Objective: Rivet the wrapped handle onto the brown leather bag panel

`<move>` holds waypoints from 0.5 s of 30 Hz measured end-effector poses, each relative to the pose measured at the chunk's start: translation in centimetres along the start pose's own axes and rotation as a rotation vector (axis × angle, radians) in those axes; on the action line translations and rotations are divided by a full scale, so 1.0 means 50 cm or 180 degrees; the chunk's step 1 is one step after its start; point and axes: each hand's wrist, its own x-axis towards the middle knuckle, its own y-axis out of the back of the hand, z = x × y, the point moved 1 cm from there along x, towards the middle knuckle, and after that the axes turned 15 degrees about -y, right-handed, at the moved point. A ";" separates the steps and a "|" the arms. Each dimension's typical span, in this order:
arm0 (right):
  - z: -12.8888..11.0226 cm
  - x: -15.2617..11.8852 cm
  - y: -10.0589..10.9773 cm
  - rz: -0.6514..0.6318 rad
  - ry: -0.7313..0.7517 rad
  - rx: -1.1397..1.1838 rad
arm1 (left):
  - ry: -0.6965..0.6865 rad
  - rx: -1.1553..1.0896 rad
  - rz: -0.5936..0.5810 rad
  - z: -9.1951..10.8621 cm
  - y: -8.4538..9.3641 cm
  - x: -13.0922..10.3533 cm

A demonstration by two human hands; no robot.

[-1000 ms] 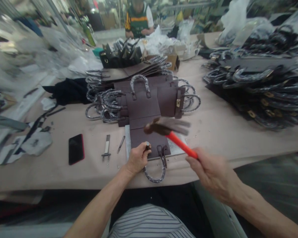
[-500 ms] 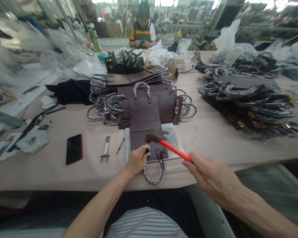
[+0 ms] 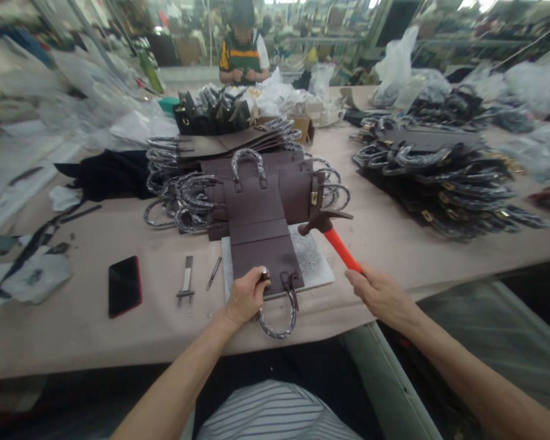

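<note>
Pinkish-beige cloth covers a wide table (image 3: 394, 244) that runs across the middle of the frame in a cluttered workroom. At the bottom centre is a striped shirt (image 3: 275, 412), with bare forearms reaching up from both lower corners.

Just below the frame's centre, the left hand (image 3: 246, 297) is curled closed, thumb and fingers pinching a short metal rod (image 3: 264, 272) whose top pokes out; the hand hides its lower end. It rests at the near end of a brown leather piece (image 3: 260, 256), which lies partly over a grey slab (image 3: 315, 260). One plastic-wrapped handle (image 3: 277, 335) loops over the near edge.

Right of centre, the right hand (image 3: 385, 296) is wrapped around the orange grip of a hammer (image 3: 343, 249), its head apart from the rod.

Lower left lie a phone (image 3: 124, 287), a forked tool (image 3: 186, 278) and a thin metal stick (image 3: 214, 274).

Farther up, more brown leather pieces (image 3: 297, 194) are layered at centre, and a dark pile with wrapped handles (image 3: 458, 183) fills the right. Beyond, black bags (image 3: 215, 116) stand before a person (image 3: 244, 58) at the top centre.
</note>
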 end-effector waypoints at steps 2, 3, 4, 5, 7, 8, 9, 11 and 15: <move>0.047 0.044 -0.019 -0.0125 -0.0511 0.0160 | 0.0001 -0.0108 -0.0008 0.001 0.004 0.001; 0.069 0.065 -0.029 -0.0080 -0.0663 0.0093 | 0.0006 -0.0152 -0.0012 0.002 0.006 0.001; 0.088 0.083 -0.038 0.0026 -0.0734 -0.0034 | 0.0014 -0.0180 -0.0017 0.003 0.008 0.001; 0.102 0.098 -0.046 0.0162 -0.0761 -0.0177 | 0.0029 -0.0186 -0.0019 0.005 0.011 0.002; 0.112 0.116 -0.061 0.0515 -0.0627 -0.0496 | 0.0064 -0.0143 -0.0008 0.008 0.015 0.003; 0.106 0.119 -0.069 0.0703 -0.0418 -0.0638 | 0.0073 -0.0106 0.0001 0.010 0.017 0.005; 0.093 0.118 -0.079 0.0880 -0.0083 -0.0767 | 0.0081 -0.0067 0.0016 0.012 0.018 0.006; 0.052 0.106 -0.107 0.1065 0.0815 -0.0861 | 0.0106 -0.0015 0.0036 0.015 0.020 0.009; -0.032 0.075 -0.191 0.0602 0.1939 -0.0660 | 0.0113 0.0064 0.0016 0.019 0.022 0.013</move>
